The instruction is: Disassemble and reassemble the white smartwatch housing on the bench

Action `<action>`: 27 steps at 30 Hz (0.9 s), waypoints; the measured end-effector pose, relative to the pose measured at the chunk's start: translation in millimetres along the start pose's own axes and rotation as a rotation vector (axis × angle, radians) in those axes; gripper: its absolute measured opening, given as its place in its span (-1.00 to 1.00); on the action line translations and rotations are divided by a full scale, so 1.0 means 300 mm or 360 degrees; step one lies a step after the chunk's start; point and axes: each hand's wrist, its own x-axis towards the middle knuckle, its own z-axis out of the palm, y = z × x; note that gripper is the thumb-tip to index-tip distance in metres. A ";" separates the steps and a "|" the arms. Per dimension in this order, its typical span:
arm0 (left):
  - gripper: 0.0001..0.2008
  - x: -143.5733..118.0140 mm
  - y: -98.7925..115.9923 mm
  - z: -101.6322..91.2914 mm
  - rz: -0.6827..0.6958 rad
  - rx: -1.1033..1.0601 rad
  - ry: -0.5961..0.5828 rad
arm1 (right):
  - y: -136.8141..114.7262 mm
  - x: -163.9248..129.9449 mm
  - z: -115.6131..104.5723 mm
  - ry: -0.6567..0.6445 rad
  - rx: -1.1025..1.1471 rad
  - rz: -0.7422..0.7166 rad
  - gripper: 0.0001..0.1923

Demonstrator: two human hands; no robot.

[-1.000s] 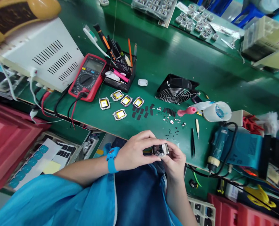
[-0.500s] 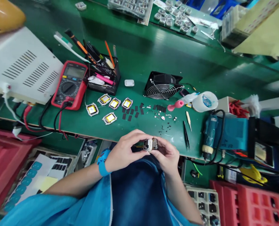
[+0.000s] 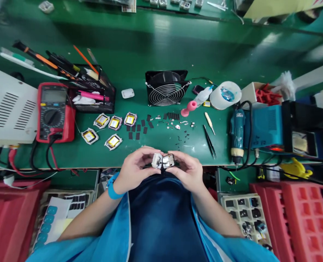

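Just beyond the bench's front edge, both hands meet over my lap. My left hand [image 3: 137, 169] pinches a pale watch case [image 3: 157, 161] between thumb and fingers. In the grip of my right hand [image 3: 188, 169] is a small square watch screen [image 3: 168, 161], dark at the rim and shiny on the side I see. The two parts sit edge to edge; whether a cable joins them I cannot tell. On the bench ahead lie several watch cases with yellow-edged inserts [image 3: 113, 141], black rectangular pads [image 3: 138, 136] and tiny loose parts [image 3: 178, 127].
A red multimeter [image 3: 52, 112] and black tool holder [image 3: 107, 94] stand left. A fan [image 3: 167, 89] is at the middle back. Tweezers [image 3: 210, 142], a pink-tipped bottle [image 3: 189, 108], a white tub [image 3: 226, 95] and an electric screwdriver [image 3: 237, 134] are right. Red trays [image 3: 311, 214] flank below.
The view has swung, so the bench appears shifted left and more level. Between my hands, the case and screen have turned so that their inner faces show more.
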 end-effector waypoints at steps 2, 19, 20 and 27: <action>-0.56 0.005 0.003 -0.001 -0.0028 -0.0026 -0.0006 | -0.004 0.001 0.000 0.0020 0.0107 0.0025 -0.62; -0.49 0.019 -0.022 0.019 -0.0224 -0.0609 0.0141 | -0.077 0.005 0.007 0.0095 0.0710 0.0171 -0.57; -0.49 0.018 -0.022 0.021 -0.0228 -0.0626 0.0152 | -0.082 0.002 0.004 0.0099 0.0666 0.0139 -0.55; -0.50 0.014 -0.009 0.010 -0.0289 -0.0749 0.0188 | -0.124 -0.017 -0.019 0.0222 0.0417 -0.0070 -0.52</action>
